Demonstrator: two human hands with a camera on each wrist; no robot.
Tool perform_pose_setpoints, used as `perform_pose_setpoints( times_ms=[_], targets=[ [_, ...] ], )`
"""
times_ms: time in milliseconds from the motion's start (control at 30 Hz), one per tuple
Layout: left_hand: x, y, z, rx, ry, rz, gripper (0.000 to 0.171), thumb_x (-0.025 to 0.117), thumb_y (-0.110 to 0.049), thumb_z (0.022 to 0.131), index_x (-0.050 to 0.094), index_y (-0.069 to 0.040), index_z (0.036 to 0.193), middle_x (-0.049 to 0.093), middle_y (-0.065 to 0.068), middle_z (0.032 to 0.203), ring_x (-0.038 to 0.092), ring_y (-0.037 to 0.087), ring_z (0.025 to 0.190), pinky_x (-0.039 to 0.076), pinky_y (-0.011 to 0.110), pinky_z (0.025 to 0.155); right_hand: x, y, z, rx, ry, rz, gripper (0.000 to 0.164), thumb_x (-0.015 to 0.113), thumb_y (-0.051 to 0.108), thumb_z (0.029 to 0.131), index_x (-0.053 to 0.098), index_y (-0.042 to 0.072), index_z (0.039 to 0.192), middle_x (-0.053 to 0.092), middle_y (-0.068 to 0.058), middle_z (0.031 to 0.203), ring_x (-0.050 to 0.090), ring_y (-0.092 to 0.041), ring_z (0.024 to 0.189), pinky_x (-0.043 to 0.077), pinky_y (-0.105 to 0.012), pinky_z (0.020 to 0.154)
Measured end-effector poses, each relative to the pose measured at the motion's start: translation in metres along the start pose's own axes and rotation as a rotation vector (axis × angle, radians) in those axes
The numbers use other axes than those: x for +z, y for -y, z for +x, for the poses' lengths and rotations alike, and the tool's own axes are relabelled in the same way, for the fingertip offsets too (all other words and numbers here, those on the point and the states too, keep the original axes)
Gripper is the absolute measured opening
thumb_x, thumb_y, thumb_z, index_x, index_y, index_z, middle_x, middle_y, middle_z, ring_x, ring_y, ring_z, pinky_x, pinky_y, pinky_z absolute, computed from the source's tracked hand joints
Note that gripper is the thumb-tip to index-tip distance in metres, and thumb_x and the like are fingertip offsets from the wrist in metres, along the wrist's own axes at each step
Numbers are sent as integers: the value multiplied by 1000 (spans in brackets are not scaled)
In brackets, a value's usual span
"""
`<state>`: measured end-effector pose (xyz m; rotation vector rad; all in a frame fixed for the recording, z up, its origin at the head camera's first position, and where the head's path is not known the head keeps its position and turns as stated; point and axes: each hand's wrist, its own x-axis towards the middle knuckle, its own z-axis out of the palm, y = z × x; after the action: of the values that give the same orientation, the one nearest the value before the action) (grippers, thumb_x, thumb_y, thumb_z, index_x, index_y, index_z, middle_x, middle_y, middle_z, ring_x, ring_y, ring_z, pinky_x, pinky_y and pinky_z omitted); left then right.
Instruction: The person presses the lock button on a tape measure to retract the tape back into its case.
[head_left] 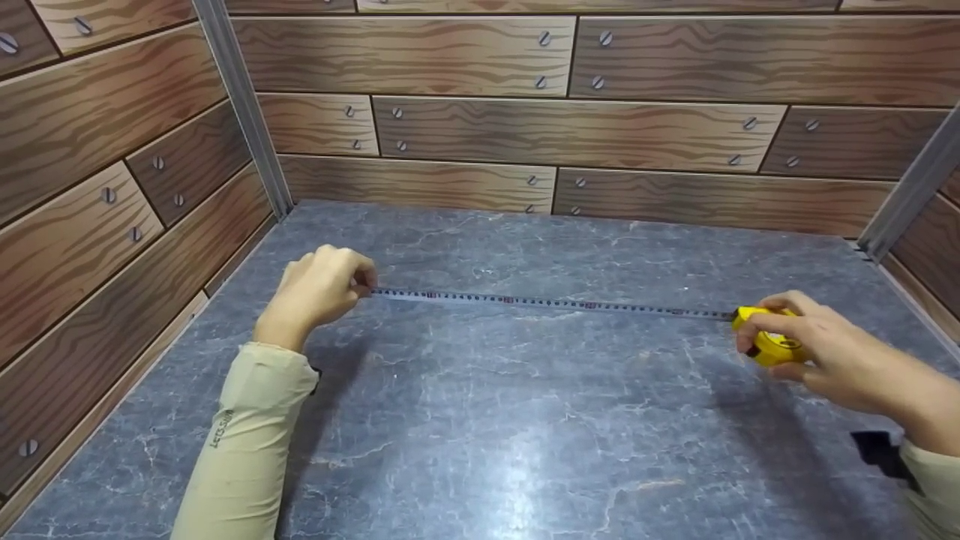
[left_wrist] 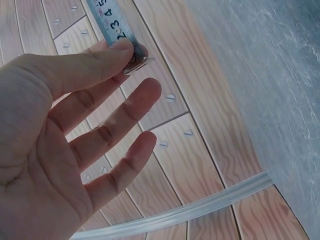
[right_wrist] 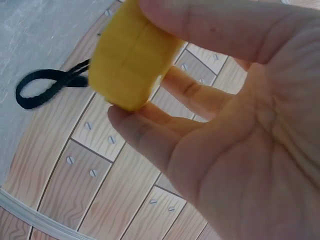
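Head view is showing you standing over a grey-blue marbled tabletop (head_left: 480,420), with wood-patterned walls (head_left: 465,60) rising behind it and along its sides. Metal posts (head_left: 247,105) are marking the far corners. Your pale sleeves (head_left: 247,442) are reaching in from the lower left and the right edge.

Your right hand (head_left: 832,345) is holding the yellow tape measure case (head_left: 780,349) on the right part of the tabletop area; in the right wrist view your thumb is pressing one side of it while your fingers are supporting the other. Your left hand (head_left: 319,281) is pinching the tape's free end over the left part, and in the left wrist view two of your fingers are pointing away from it, spread apart.

Between your two hands the tape blade (head_left: 551,303) is running nearly straight, its numbers facing up toward you; whether it is touching the surface, you cannot tell. A black strap (right_wrist: 75,81) is looping out from the case, away from your right palm. Smallest of all, the metal end hook (left_wrist: 137,65) is sitting just beside your left thumb tip
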<state>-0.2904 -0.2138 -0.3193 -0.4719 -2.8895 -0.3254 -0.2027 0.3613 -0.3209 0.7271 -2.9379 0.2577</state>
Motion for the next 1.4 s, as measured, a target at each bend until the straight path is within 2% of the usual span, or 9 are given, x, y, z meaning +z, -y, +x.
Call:
perform_pose_setpoints(
  times_ms=[167,233,367,467,567,667,1000,1167,1400],
  targets=[
    [0,3,-1,-1,-12,-6,17,76,-4,88,82,-20,91,81,2,93,75,33,92,58,61,76,0,3,-1,-7,-37,34,64,87,-8,78,64,21,130,60,-24,134,62,-48,115,55,-70,89],
    [0,3,0,6,-12,-7,17,76,-4,88,82,-20,91,81,2,93,75,33,92,57,61,76,1,3,-1,-5,-45,51,71,88,-8,77,59,16,137,61,-23,132,62,-47,117,53,-72,92],
    [0,4,0,11,-7,-9,17,76,-5,88,82,-21,91,81,2,93,75,32,92,58,61,76,2,1,-3,-20,-77,28,80,91,-4,75,54,5,146,64,-22,130,64,-42,116,52,-68,94],
    [0,4,1,7,-2,-10,16,77,-7,89,83,-21,93,81,2,95,75,32,94,58,61,78,1,-2,-3,-1,-57,21,82,91,0,78,52,-1,149,63,-26,133,64,-44,117,51,-69,97],
    [0,4,1,10,2,-16,16,76,-6,89,83,-20,95,81,3,95,75,32,94,58,61,78,0,-3,-3,55,10,46,81,89,3,83,49,-2,154,59,-28,138,62,-49,121,50,-72,99],
    [0,5,0,19,-3,-25,19,73,-3,89,82,-19,94,81,3,96,75,31,94,58,61,78,-2,-3,-1,87,55,66,82,86,4,86,46,-2,157,57,-29,141,60,-50,125,49,-74,102],
    [-1,4,0,49,-7,-73,11,74,-12,96,82,-18,101,83,7,105,78,29,101,60,61,85,-2,-1,1,96,79,65,82,87,5,87,46,-3,157,56,-29,144,61,-51,127,52,-70,102],
    [1,3,1,55,-10,-91,7,77,-16,96,82,-19,100,83,5,103,78,27,98,60,59,81,-3,0,0,90,65,60,83,89,7,85,46,-7,155,57,-31,142,62,-51,124,52,-71,100],
    [3,1,2,91,-21,-95,6,78,-14,95,81,-19,95,83,4,98,78,25,92,59,56,76,-2,-1,0,106,82,50,85,88,9,86,44,-7,157,56,-31,144,61,-52,126,51,-71,101]
  ],
)
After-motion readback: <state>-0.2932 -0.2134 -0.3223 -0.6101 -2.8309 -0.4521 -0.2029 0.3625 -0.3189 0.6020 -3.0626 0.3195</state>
